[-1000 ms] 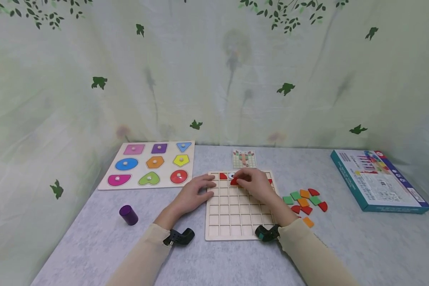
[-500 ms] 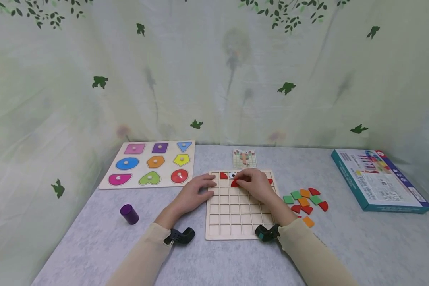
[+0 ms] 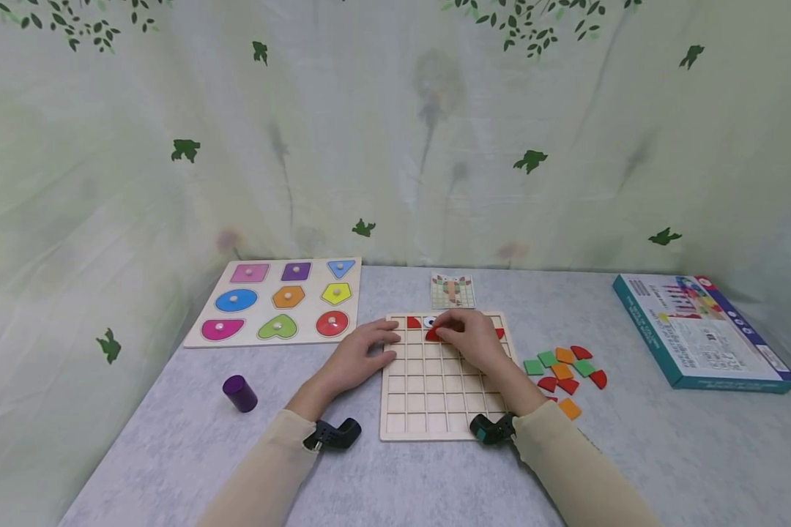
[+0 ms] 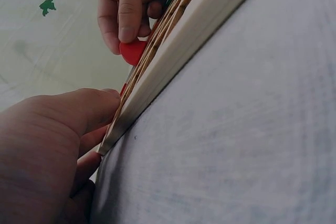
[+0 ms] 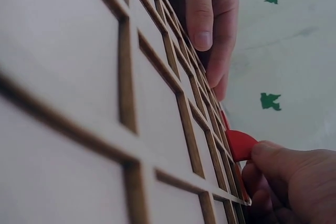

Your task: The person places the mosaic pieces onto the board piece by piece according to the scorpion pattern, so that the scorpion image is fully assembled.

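Observation:
My right hand [image 3: 472,341] pinches a red quarter-round tile [image 3: 433,334] over the second row of the wooden grid board [image 3: 425,403]. In the right wrist view the tile [image 5: 241,145] stands tilted up from the grid, thumb on its edge. My left hand [image 3: 358,357] rests at the board's upper left edge, fingers extended. Another red tile [image 3: 413,322] and an eye tile [image 3: 428,321] lie in the top row. A further red tile [image 3: 499,333] shows just right of my right hand. Part of the top row is hidden behind that hand.
Right of the board lie several loose green, orange and red tiles [image 3: 562,372]. A pattern card [image 3: 452,291] is behind it. Further out are a shape puzzle board [image 3: 303,332], a purple cylinder [image 3: 240,394] at left, and a box [image 3: 705,333] at right.
The red tile in my right hand tilts a little differently over nearly the same spot. The left hand stays at the board's edge; the head view has shifted slightly.

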Demonstrator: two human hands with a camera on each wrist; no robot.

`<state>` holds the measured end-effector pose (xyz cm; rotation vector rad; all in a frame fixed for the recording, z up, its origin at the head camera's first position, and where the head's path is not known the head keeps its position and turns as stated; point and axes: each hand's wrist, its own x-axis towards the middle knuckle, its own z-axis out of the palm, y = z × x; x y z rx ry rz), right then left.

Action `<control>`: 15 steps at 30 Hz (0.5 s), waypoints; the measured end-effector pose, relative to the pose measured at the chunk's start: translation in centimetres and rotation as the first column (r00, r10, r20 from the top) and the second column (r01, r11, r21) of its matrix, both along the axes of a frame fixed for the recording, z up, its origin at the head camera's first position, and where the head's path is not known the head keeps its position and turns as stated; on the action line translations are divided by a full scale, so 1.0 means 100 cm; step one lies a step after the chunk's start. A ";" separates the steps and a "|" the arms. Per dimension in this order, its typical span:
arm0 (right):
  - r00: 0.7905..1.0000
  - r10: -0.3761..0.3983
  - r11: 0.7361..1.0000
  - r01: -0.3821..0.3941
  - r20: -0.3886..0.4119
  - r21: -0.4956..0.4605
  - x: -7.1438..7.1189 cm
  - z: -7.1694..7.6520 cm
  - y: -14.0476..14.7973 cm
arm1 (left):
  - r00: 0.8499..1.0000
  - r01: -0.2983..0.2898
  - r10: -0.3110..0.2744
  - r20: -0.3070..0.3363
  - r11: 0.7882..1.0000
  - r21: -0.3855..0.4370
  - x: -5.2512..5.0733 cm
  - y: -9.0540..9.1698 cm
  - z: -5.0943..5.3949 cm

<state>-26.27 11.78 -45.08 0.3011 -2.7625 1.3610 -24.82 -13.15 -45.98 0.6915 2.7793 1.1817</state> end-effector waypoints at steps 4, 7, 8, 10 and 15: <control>1.000 -0.013 1.000 0.013 0.003 0.005 0.000 0.001 -0.001 | 1.000 0.001 -0.001 -0.004 1.000 0.000 -0.001 0.000 -0.001; 1.000 -0.019 1.000 0.019 0.007 0.009 0.000 0.001 -0.001 | 1.000 0.005 -0.005 -0.007 1.000 0.000 -0.002 0.000 -0.001; 1.000 -0.019 1.000 0.019 0.008 0.013 0.000 0.001 -0.001 | 1.000 0.007 -0.007 -0.007 1.000 0.001 -0.002 0.000 -0.001; 1.000 -0.017 1.000 0.017 0.006 0.024 0.000 0.001 -0.001 | 1.000 0.007 -0.007 -0.003 1.000 0.002 -0.002 0.000 -0.001; 1.000 -0.003 0.998 0.003 -0.008 0.058 0.001 0.001 -0.001 | 1.000 0.002 -0.002 0.009 1.000 0.003 0.000 0.000 0.000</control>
